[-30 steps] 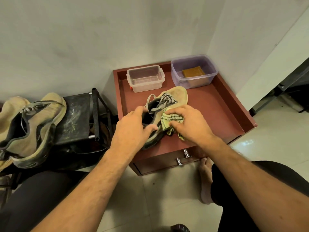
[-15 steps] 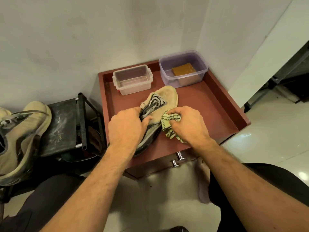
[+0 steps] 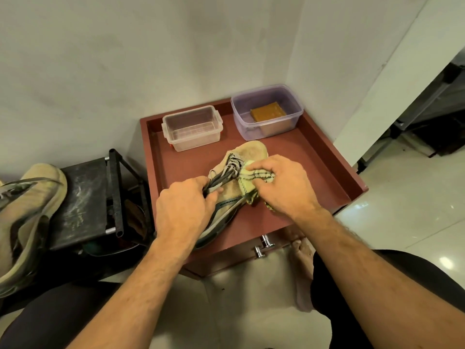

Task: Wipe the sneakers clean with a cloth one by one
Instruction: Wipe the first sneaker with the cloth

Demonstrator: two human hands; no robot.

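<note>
On the red-brown wooden cabinet top with raised rim [image 3: 334,157], near its front edge: tan suede sneaker with grey laces [image 3: 251,157], lying tilted on its side, toe toward the back edge, heel at the front edge. Left hand [image 3: 185,207] comes in from the front-left, knuckles up, fingers curled round the sneaker's collar and laces, thumb on the side panel, gripping it. Right hand [image 3: 284,186] comes in from the front-right, forearm angled across the front edge, fingers curled, bunching a yellow-green cloth with dark stripes [image 3: 247,181] and pressing it on the sneaker's upper just beside the laces. Part of the cloth hangs below the palm onto the cabinet top.

Back edge: clear rectangular plastic tub [image 3: 192,128] toward the back-left corner, purple-tinted plastic tub [image 3: 266,110] at the back-right corner with a brown block [image 3: 268,113] inside.

Left of the cabinet: dusty black metal rack [image 3: 83,197]; second tan sneaker [image 3: 27,215] rests on it at the far left.
</note>
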